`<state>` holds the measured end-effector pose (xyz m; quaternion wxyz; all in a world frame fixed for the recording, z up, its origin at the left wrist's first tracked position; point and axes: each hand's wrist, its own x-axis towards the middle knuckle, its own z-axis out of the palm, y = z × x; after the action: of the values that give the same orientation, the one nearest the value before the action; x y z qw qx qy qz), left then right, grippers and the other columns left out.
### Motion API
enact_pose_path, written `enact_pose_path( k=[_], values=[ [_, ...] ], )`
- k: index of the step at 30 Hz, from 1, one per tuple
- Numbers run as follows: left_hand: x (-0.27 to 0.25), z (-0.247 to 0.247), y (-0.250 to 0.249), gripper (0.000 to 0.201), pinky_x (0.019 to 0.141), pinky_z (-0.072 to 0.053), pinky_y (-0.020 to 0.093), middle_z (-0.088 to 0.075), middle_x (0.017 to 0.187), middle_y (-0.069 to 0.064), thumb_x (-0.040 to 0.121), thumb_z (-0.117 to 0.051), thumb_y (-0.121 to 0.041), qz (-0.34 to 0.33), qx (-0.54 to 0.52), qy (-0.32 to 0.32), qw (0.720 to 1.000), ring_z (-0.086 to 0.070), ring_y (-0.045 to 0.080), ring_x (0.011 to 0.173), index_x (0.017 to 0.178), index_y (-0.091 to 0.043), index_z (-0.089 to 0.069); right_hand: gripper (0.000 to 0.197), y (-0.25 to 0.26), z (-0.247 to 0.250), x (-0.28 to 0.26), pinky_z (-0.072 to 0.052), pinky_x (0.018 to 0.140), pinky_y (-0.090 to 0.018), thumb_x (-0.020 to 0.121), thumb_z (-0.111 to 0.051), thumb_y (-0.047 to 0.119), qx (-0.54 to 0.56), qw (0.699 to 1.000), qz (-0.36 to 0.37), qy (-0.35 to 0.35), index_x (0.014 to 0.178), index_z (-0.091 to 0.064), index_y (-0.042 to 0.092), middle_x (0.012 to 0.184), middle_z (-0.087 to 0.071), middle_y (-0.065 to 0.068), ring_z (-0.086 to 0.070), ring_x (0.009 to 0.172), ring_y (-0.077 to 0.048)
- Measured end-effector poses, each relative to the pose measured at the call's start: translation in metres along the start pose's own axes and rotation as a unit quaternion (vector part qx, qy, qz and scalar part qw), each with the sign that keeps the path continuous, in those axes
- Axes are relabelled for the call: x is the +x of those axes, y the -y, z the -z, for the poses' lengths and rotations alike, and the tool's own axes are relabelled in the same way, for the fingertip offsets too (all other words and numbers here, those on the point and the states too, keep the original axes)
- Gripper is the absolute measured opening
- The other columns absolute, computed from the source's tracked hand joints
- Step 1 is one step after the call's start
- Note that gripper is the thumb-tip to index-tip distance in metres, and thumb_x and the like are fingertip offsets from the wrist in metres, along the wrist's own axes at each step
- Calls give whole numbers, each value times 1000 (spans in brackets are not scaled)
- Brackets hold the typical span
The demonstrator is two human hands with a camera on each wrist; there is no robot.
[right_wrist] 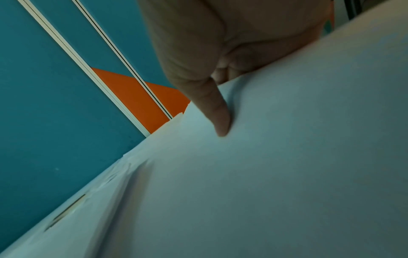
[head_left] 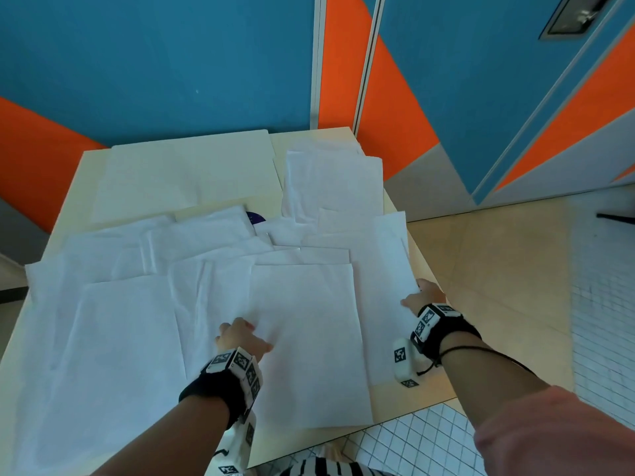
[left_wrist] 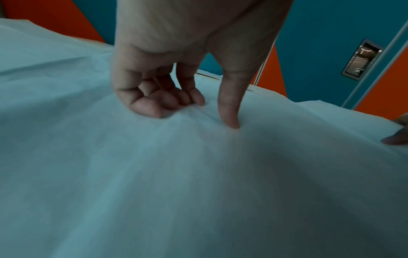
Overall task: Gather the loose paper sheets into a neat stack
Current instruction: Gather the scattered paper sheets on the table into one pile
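Note:
Several loose white paper sheets point(head_left: 144, 304) lie overlapping across the pale table point(head_left: 395, 403). My left hand point(head_left: 247, 329) is on the left part of the near centre sheet point(head_left: 309, 338); in the left wrist view its curled fingers point(left_wrist: 154, 106) and thumb point(left_wrist: 229, 120) pinch the puckered sheet point(left_wrist: 198, 174). My right hand point(head_left: 414, 297) grips the right edge of a sheet point(head_left: 385, 276) at the table's right side. In the right wrist view the thumb point(right_wrist: 220, 122) lies on top of that sheet point(right_wrist: 264, 174), and the fingers are hidden under it.
A rough pile of sheets point(head_left: 333, 180) sits at the far right of the table and a large pale sheet point(head_left: 185, 173) at the far left. A small dark purple thing point(head_left: 256, 218) peeks out between papers. Blue and orange wall panels point(head_left: 171, 63) stand behind; tiled floor point(head_left: 498, 252) lies to the right.

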<state>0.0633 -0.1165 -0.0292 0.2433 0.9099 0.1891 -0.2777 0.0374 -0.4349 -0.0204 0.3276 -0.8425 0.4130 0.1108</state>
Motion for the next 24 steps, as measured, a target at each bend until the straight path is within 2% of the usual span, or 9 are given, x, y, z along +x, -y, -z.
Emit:
enact_pose_path(
  k=[2, 4, 6, 10, 12, 14, 16, 20, 24],
  values=[
    [2, 1, 2, 58, 97, -44, 36, -45, 128, 9, 69, -79, -23, -6, -12, 4, 1000, -50, 28, 116, 120, -11, -52, 12, 2, 4, -1, -35, 63, -24, 77, -51, 0, 30, 998, 50, -27, 85, -58, 6, 83, -57, -13, -51, 75, -23],
    [4, 3, 3, 59, 97, -45, 37, -46, 126, 9, 68, -80, -23, -8, -16, 10, 1000, -52, 28, 114, 119, -11, -52, 31, 9, 13, -3, -42, 67, -27, 82, -48, 2, 38, 992, 99, -72, 109, -62, 5, 99, -64, -16, -59, 83, -29],
    [4, 4, 2, 61, 97, -45, 38, -46, 125, 10, 66, -81, -23, -8, -17, 11, 1000, -53, 29, 113, 118, -10, -50, 33, 24, 30, -13, -44, 73, -31, 89, -46, 3, 30, 981, 146, -126, 119, -58, 3, 103, -64, -18, -61, 93, -33],
    [-1, 3, 1, 78, 95, -43, 40, -39, 129, 12, 59, -85, -29, 17, 9, -54, 998, -42, 32, 119, 123, -12, -43, 19, 51, 71, -31, -40, 79, -36, 93, -47, 6, 87, 942, 203, -253, 108, -58, 5, 86, -60, -14, -54, 94, -25],
    [-7, 4, -3, 88, 96, -41, 39, -38, 131, 15, 59, -84, -38, 33, 43, -74, 996, -39, 31, 123, 128, -7, -38, 26, 57, 86, -33, -42, 89, -36, 93, -49, 5, 153, 922, 207, -289, 116, -58, -1, 107, -63, -23, -57, 107, -31],
    [-6, 3, -8, 95, 101, -41, 34, -41, 134, 18, 66, -81, -35, 35, 39, -49, 997, -43, 30, 126, 135, 3, -28, 27, 61, 94, -32, -44, 93, -36, 90, -51, 5, 221, 901, 217, -304, 115, -59, -3, 114, -64, -21, -59, 106, -30],
    [-1, 2, -12, 91, 100, -41, 31, -48, 135, 19, 71, -79, -23, 46, 3, -12, 999, -48, 29, 126, 137, 7, -25, 26, 63, 94, -33, -46, 91, -32, 88, -52, 6, 266, 891, 215, -299, 110, -61, -4, 112, -65, -21, -59, 100, -26],
    [-4, -1, -14, 52, 100, -40, 37, -48, 132, 12, 75, -73, -27, 32, 12, -20, 999, -42, 29, 125, 122, -12, -58, 21, 62, 84, -36, -49, 87, -37, 85, -55, 6, 342, 892, 185, -231, 101, -60, -6, 106, -64, -24, -59, 90, -27],
    [-23, -7, -15, 78, 96, -41, 40, -38, 131, 16, 69, -76, -42, 24, 26, -83, 996, -39, 31, 123, 126, -5, -39, 10, 51, 59, -47, -52, 74, -33, 87, -56, 8, 381, 910, 144, -78, 94, -63, 10, 96, -66, -11, -61, 76, -19]
  ],
)
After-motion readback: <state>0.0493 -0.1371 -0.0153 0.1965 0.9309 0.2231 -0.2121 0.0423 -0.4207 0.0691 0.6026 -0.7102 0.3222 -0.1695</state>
